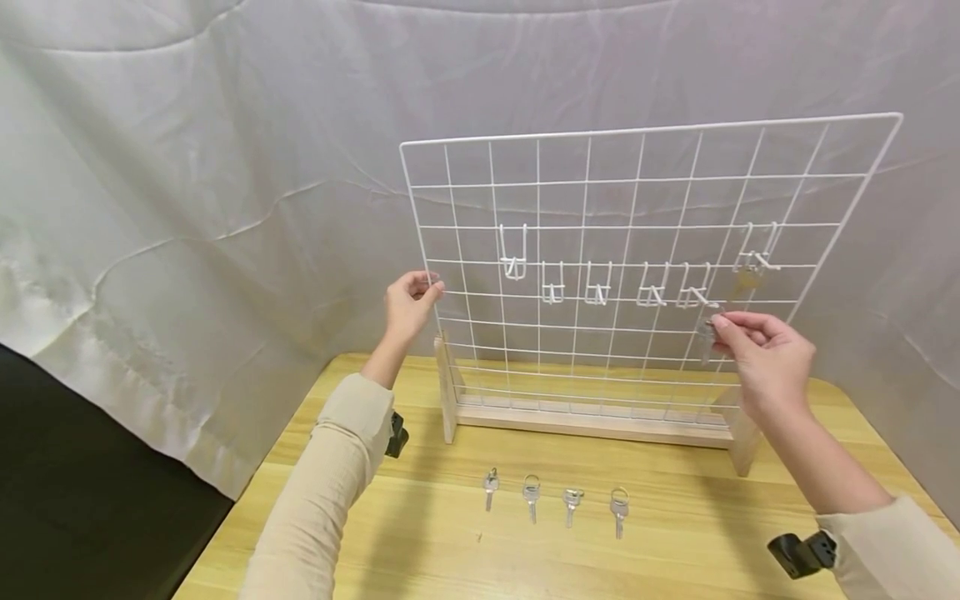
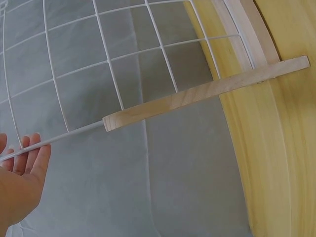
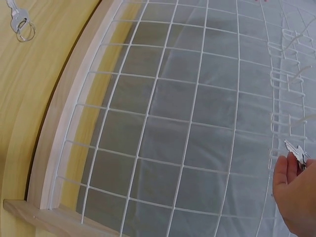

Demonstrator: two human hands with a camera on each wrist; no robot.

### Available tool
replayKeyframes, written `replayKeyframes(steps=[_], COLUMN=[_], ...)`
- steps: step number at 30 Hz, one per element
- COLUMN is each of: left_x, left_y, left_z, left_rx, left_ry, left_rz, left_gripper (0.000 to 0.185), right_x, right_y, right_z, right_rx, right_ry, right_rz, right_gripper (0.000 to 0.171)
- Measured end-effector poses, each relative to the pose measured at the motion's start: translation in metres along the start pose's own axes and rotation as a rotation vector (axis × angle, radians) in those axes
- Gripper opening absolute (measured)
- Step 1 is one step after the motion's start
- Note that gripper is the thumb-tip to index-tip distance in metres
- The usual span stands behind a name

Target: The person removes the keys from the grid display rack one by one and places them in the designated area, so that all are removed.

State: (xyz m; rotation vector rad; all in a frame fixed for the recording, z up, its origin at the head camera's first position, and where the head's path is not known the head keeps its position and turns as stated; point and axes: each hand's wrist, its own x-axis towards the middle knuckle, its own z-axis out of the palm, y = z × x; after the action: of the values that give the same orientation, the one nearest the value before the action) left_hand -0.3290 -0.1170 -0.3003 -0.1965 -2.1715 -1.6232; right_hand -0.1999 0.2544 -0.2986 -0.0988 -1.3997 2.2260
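One key, small and silver-grey, is pinched between the thumb and fingertips of the right hand, held up close in front of the wire grid just below the fifth hook of the row; the right wrist view shows its toothed blade poking out above the fingers, beside the hook wires. Judged light, rigid and smooth, it is likely to twist or slip in a loose pinch, so the flat head is the part to hold, leaving its hole free. A second key, brassy, hangs from the sixth hook, higher and to the right. Four more keys, each on a small ring, lie in a row on the wooden table in front of the grid's wooden base. Six white wire hooks in all sit on the grid, the other four bare. The left hand grips the left edge wire of the grid, fingers curled round it in the head view; the left wrist view shows the fingers lying along that wire. The grid itself looks thin, springy and liable to rock in its slotted base. A white cloth hangs behind.
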Motion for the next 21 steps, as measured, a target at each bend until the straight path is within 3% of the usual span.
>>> replayKeyframes(steps=[13,21], left_x=[-0.001,-0.002], left_y=[-0.001,0.002], left_z=[0.001,0.001], left_rx=[0.006,0.039], left_ry=[0.005,0.008], left_rz=[-0.003,-0.015], left_gripper=[0.022,0.021], right_x=[-0.006,-0.017], right_y=[-0.009,-0.011], right_z=[-0.002,-0.007], right_rx=[-0.105,-0.212], right_ry=[0.021,-0.017], right_rz=[-0.083,-0.074], right_gripper=[0.011,0.013])
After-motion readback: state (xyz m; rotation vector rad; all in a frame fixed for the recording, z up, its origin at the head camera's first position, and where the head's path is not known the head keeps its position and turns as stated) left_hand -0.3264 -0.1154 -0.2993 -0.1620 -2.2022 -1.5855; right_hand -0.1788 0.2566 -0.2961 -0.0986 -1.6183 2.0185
